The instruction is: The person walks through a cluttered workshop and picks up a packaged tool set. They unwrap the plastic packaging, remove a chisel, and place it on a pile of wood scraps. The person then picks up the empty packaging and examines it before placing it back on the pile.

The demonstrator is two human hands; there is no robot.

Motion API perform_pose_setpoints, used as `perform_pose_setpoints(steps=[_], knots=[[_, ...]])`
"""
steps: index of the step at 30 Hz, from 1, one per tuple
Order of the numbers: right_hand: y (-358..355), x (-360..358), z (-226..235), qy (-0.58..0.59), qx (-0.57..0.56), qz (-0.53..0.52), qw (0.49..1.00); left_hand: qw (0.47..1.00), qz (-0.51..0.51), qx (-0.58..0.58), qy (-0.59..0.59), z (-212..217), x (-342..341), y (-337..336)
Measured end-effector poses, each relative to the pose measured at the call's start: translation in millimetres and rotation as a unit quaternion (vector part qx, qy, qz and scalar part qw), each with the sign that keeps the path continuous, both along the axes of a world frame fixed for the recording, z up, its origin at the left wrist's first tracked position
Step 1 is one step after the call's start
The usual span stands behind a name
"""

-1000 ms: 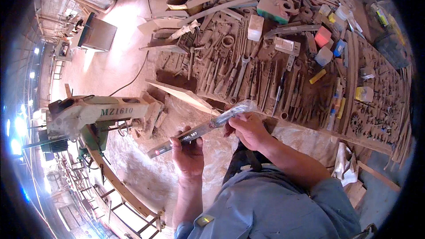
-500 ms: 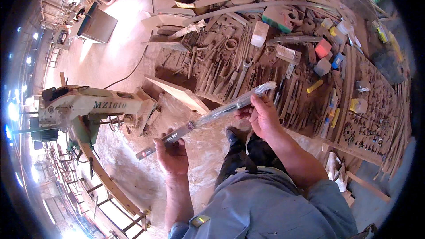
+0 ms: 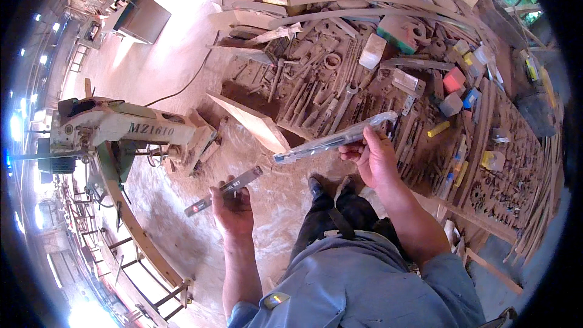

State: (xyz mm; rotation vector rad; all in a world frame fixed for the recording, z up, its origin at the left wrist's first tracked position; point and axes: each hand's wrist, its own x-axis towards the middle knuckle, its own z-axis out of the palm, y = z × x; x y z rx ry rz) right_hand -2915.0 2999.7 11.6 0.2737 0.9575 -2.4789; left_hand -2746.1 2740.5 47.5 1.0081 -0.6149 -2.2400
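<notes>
Clear-wrapped pack [image 3: 331,140] now separate from dark sleeve [image 3: 243,180]; the 2 no longer form 1 continuous length as 0.5 s ago. Open gap between them. Right hand [image 3: 378,159] farther from left hand [image 3: 234,214] than 1 s ago.

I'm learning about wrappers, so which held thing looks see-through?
The long, clear plastic package in the right hand; the flat strip in the left hand is dark and shorter.

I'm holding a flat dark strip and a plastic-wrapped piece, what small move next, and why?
Probably lay the flat dark strip aside: it occupies your left hand, and unwrapping the plastic-wrapped piece in your right hand would likely take both.
</notes>
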Motion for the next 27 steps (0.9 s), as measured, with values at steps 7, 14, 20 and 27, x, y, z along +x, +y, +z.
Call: perform_pose_setpoints(steps=[7,14,20,27], knots=[[-2.7,-3.4,-3.0,0.000,0.011,0.004,1.000,1.000,-0.017,0.007,-0.015,-6.3,5.8,-1.9],[-7.3,-4.9,1.1,0.003,0.026,0.010,1.000,0.999,-0.042,0.000,-0.013,-11.1,11.5,-3.5],[-10.8,-4.5,7.5,0.006,0.053,0.013,0.998,0.999,-0.022,0.018,-0.020,-13.3,11.8,-3.9],[-16.6,-2.8,22.0,0.059,0.106,0.019,0.992,0.997,-0.065,0.011,-0.033,-22.1,18.9,-5.2]])
